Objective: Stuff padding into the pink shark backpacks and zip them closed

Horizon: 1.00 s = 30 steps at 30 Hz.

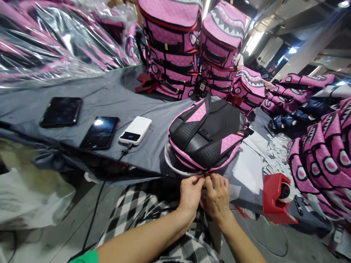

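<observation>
The near edge of a pink-and-black fabric backpack, laid straps-up on a grey cloth-covered table, is pinched in the curled, nearly closed fingers of the left hand and right hand. Nearby, a white rectangular power bank is seen.

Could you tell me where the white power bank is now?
In the head view, the white power bank lies left of centre on the grey cloth, between a black phone and the pink-and-black backpack.
</observation>
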### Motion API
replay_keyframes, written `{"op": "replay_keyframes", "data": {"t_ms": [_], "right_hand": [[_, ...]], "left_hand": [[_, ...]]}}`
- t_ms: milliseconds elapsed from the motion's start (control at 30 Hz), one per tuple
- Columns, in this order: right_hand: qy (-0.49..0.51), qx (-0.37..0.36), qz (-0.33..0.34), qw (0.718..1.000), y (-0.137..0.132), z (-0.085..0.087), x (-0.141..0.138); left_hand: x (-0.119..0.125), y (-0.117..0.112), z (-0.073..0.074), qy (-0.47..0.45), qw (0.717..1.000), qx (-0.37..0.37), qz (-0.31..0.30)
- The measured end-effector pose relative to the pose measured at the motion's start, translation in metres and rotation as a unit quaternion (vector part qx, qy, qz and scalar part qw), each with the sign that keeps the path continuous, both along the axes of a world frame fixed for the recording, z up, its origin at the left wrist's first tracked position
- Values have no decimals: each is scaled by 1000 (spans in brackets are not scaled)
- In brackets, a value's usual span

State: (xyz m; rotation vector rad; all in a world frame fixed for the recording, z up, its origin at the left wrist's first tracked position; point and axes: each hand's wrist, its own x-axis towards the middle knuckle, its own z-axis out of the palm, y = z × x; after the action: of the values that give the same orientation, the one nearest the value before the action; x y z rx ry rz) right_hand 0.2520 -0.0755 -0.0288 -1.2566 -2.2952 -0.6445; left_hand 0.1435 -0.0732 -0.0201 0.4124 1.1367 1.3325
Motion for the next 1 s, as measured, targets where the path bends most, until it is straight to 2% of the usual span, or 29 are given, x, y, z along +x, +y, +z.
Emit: {"op": "replay_keyframes", "data": {"t_ms": [133,267,333,400,533,633,700,767,867,933,1000], "right_hand": [[26,33,-18,999,3,0,-3],[76,36,-10,996,8,4,-3],[106,-4,-12,994,8,9,-4],[157,-70,-19,985,8,14,-3],[287,-222,-50,931,10,19,3],[342,-294,-69,890,15,18,7],[351,-316,-81,877,18,15,6],[342,-309,-97,882,17,11,3],[339,-242,-126,900,7,11,12],[382,-187,-158,891,-5,15,37],[429,-134,-218,866,-24,24,79]], "left_hand": [[-9,-16,8,-39,999,25,-29],[-17,-28,-6,-57,998,5,-15],[-13,-23,-17,-81,997,9,-11],[-5,-13,-26,-153,987,35,-17],[12,2,-37,-298,951,51,-62],[16,5,-44,-298,953,18,-57],[15,5,-46,-276,960,2,-48],[12,4,-45,-245,968,6,-53],[9,2,-40,-189,980,10,-63],[7,2,-38,-158,985,-7,-74],[6,5,-38,-136,986,-30,-87]]}}
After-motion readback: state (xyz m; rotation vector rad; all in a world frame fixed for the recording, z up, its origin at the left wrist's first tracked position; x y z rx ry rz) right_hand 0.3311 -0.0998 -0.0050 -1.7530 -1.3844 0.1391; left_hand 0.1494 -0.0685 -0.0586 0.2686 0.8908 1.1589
